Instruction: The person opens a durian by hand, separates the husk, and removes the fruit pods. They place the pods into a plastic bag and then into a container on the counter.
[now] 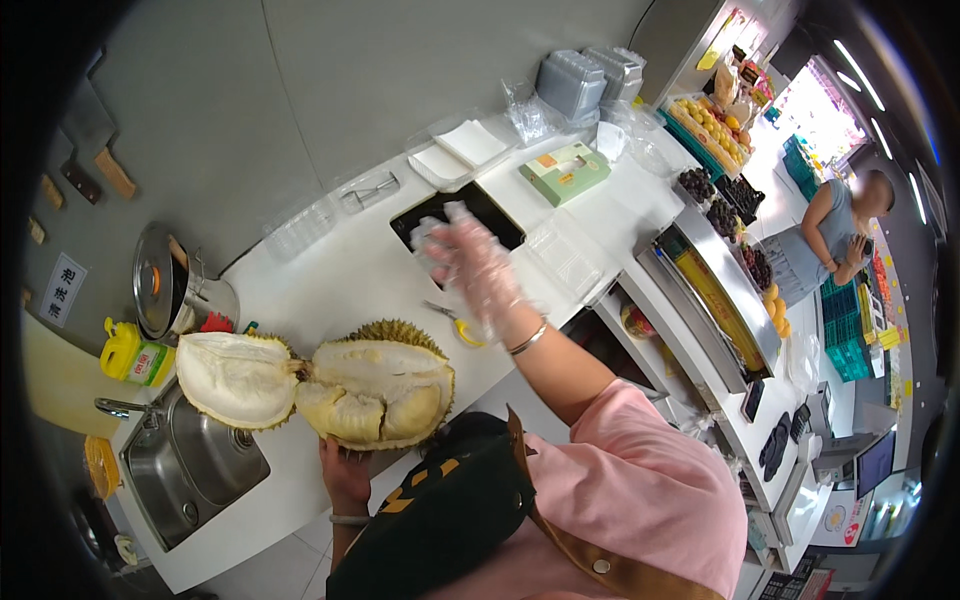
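An opened durian lies on the white counter. Its right half point(385, 400) shows pale yellow flesh in the husk, and the left half point(238, 380) shows a pale hollow inside. My left hand point(345, 472) grips the near side of the right half, its fingertips partly hidden against the husk. My right hand point(470, 262), in a clear plastic glove, reaches out above a black tray-like thing point(405, 222) with its fingers apart and nothing seen in them. Scissors with yellow handles point(466, 332) lie below my right hand, near the durian.
A steel sink point(190, 470) is at the left, near a yellow jug point(120, 350) and a pot point(215, 298). Clear trays point(565, 255), a green box point(565, 174) and stacked containers point(572, 85) stand along the counter. A person point(825, 235) stands beyond the fruit crates point(715, 130).
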Demonstrator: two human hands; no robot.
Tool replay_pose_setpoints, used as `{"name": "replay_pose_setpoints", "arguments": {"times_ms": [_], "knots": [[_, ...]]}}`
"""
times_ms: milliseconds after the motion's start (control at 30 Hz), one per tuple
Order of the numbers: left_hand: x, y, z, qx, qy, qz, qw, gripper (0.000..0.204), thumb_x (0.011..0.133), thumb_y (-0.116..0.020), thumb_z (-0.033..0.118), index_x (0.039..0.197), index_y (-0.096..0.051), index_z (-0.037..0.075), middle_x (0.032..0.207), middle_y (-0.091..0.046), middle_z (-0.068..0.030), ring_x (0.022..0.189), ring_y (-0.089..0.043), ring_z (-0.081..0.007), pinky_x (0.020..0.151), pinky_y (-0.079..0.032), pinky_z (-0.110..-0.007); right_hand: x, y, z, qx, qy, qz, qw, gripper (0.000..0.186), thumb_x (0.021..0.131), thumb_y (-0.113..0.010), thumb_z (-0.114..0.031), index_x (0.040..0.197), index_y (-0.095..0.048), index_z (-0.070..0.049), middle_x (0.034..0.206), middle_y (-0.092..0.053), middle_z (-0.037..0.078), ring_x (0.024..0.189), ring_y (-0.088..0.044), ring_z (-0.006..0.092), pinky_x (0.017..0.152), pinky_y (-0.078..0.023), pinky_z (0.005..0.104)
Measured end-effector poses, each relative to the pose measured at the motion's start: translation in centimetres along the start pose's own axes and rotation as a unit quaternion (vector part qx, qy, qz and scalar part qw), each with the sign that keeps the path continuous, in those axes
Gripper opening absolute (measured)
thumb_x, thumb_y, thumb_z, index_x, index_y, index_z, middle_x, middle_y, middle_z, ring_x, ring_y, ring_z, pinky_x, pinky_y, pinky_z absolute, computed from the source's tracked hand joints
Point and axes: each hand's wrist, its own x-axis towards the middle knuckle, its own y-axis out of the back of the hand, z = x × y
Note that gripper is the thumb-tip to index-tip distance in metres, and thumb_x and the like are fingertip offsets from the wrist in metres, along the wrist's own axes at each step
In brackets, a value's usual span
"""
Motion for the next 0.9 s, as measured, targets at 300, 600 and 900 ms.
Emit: {"name": "replay_pose_setpoints", "arguments": {"times_ms": [300, 600, 900], "knots": [[0.2, 0.5, -0.7, -0.044, -0.005, 0.032, 0.999, 0.047, 0.103, -0.045, 0.041, 0.145, -0.038, 0.018, 0.142, -0.048, -0.007, 0.125, -0.051, -0.0289, 0.102, -0.044, -0.049, 4.6, 12.4, -8.9, -0.141, 0.096, 0.193, 0.966, 0.054, 0.094, -0.062, -0.041, 0.132, -0.048, -0.005, 0.116, -0.061, 0.006, 0.096, -0.061, 0.0186, 0.082, -0.047, 0.0349], [-1.8, 0.6, -1.4, -0.08, -0.086, 0.315, 0.942, 0.072, 0.095, -0.047, 0.063, 0.152, -0.03, 0.021, 0.156, -0.031, -0.0071, 0.141, -0.032, -0.0319, 0.114, -0.024, -0.053, 21.9, 33.7, -18.4, -0.849, 0.14, 0.17, 0.481, 0.034, 0.084, -0.062, -0.037, 0.096, -0.074, -0.007, 0.098, -0.071, 0.016, 0.092, -0.067, 0.0351, 0.08, -0.052, 0.0448], [-8.0, -8.6, 9.9, 0.109, -0.262, 0.395, 0.874, 0.07, 0.103, -0.025, 0.054, 0.157, -0.012, 0.012, 0.165, -0.005, -0.0107, 0.152, -0.004, -0.0295, 0.123, -0.002, -0.047, 29.6, 33.4, -17.5, -0.909, -0.087, 0.123, 0.388, 0.052, 0.083, -0.06, -0.054, 0.113, -0.072, -0.013, 0.12, -0.067, 0.012, 0.112, -0.064, 0.03, 0.094, -0.049, 0.0389]]}}
